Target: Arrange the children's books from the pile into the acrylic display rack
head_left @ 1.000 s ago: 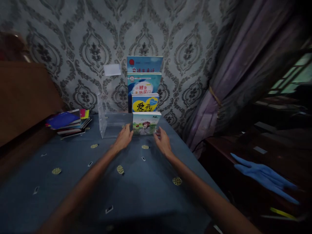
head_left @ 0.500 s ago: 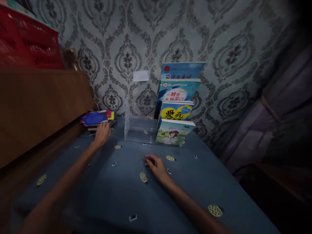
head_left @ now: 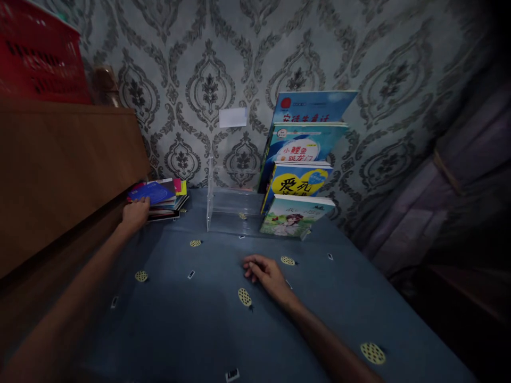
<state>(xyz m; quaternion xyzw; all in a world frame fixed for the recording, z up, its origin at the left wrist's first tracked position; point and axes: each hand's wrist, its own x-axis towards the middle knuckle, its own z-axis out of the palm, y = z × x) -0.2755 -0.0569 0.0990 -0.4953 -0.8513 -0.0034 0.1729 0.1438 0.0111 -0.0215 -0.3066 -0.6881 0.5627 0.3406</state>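
My left hand (head_left: 136,214) is at the near left edge of a small pile of books (head_left: 163,213). Its fingers are closed on the edge of the blue book (head_left: 154,192) on top; the thumb is hidden. My right hand (head_left: 265,271) rests on the tablecloth, loosely curled with fingers apart and nothing in it. Beyond it stands a clear acrylic rack (head_left: 208,207). Several picture books lean in tiers on its right side, with a green-covered book (head_left: 291,218) in front and a yellow-and-blue book (head_left: 297,181) behind that. The rack's left part shows no books.
A blue cloth with pineapple prints covers the table (head_left: 179,330). Patterned wallpaper rises behind, with a white label (head_left: 232,117) near the rack's top. At the left a wooden cabinet (head_left: 67,175) carries a red basket (head_left: 43,58). A tied curtain (head_left: 423,213) hangs at the right.
My left hand has moved left from the pile's front right to its near left edge. The blue book now lies at a different angle. My right hand stays about where it was.
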